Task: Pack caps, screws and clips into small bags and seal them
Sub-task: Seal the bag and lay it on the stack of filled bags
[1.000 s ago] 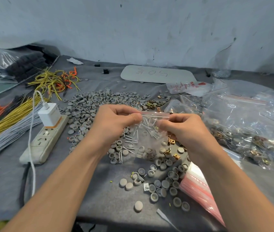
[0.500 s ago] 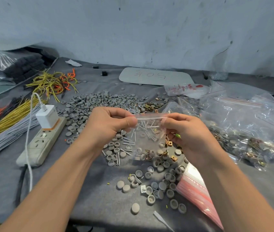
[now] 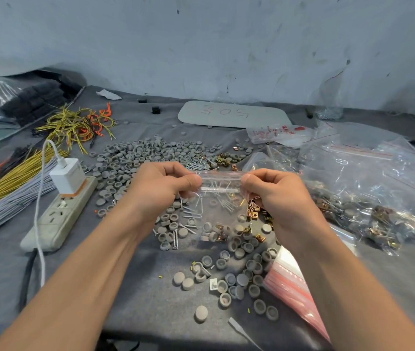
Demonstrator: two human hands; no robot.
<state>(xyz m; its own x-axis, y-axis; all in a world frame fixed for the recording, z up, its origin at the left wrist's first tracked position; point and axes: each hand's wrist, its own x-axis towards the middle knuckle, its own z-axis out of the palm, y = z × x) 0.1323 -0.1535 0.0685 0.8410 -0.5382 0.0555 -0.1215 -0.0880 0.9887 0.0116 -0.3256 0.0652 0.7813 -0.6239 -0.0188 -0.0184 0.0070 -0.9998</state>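
Pinching the small bag [image 3: 220,211] by its top strip at both ends: with the left hand [image 3: 160,188] at the left corner and the right hand [image 3: 274,196] at the right corner, each grip clamped on the plastic between thumb and curled fingers. Hanging between the two grips, raised off the surface [image 3: 135,300], with screws [image 3: 222,202] in its upper part and a few caps [image 3: 207,226] and clips [image 3: 220,228] at the bottom. Beneath the grips, loose caps [image 3: 236,277] scattered about; beyond them, a wide heap of caps [image 3: 150,153]. Below the right grip, a stack of red-striped bags [image 3: 290,282]; further right, big clear bags [image 3: 368,188] of mixed parts. Well left of the left grip, a power strip [image 3: 56,219] carrying a white charger [image 3: 68,176].
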